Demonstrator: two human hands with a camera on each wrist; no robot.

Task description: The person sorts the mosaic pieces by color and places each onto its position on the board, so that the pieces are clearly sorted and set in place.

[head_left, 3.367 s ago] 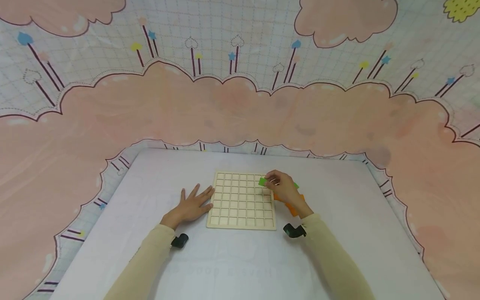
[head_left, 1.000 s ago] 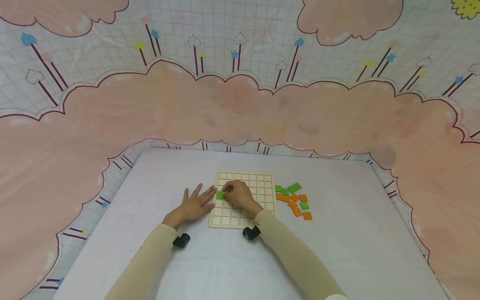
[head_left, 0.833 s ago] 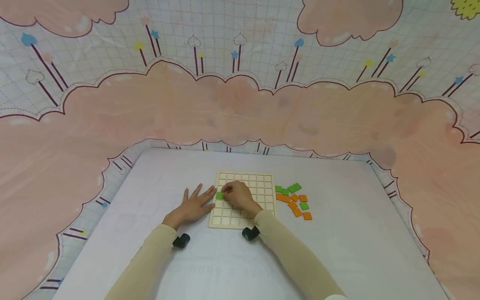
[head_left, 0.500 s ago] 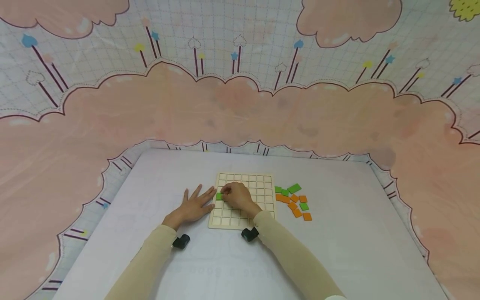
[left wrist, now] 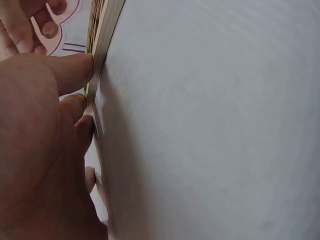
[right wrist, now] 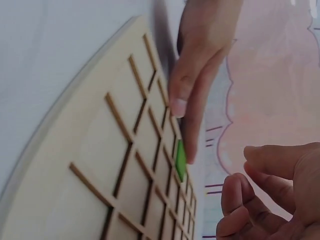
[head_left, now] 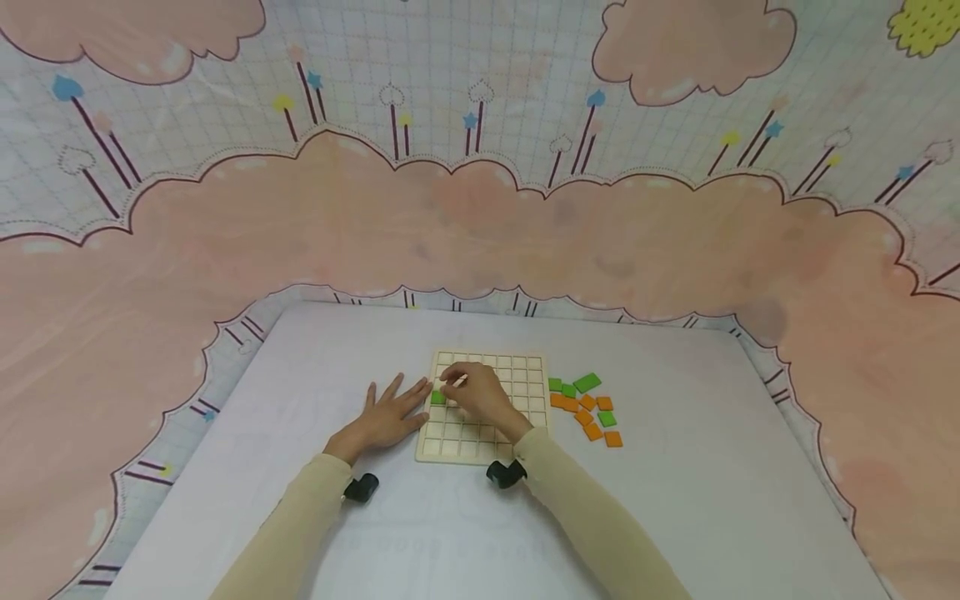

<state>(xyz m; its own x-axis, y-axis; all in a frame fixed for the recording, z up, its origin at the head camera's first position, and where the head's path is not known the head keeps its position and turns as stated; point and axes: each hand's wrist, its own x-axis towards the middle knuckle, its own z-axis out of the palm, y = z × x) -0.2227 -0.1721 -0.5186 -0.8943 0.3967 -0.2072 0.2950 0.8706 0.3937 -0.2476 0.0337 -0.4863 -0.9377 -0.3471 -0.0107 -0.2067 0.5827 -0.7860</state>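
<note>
A square wooden board [head_left: 530, 419] with a raised grid lies on the table. One green square tile [head_left: 438, 398] sits in a cell of the board's leftmost column; in the right wrist view the green tile [right wrist: 180, 160] lies low between the grid lines. My right hand [head_left: 483, 396] hovers just right of that tile, its fingers loosely bent with nothing between them, as the right hand [right wrist: 280, 195] in its wrist view confirms. My left hand [head_left: 382, 419] is spread on the table, fingertips and thumb touching the board's left edge [left wrist: 107, 30].
Right of the board lie several loose orange tiles [head_left: 592, 432] and several green tiles [head_left: 587, 382], one of them rectangular. A white cloth [head_left: 712, 467] covers the table. Behind it hangs a patterned pink curtain [head_left: 480, 229]. A small black camera [head_left: 362, 487] sits on each wrist.
My right hand carried the green tile from the right side leftward across the board, set it into the left-column cell, and has now let go and lifted slightly. The left hand stayed put.
</note>
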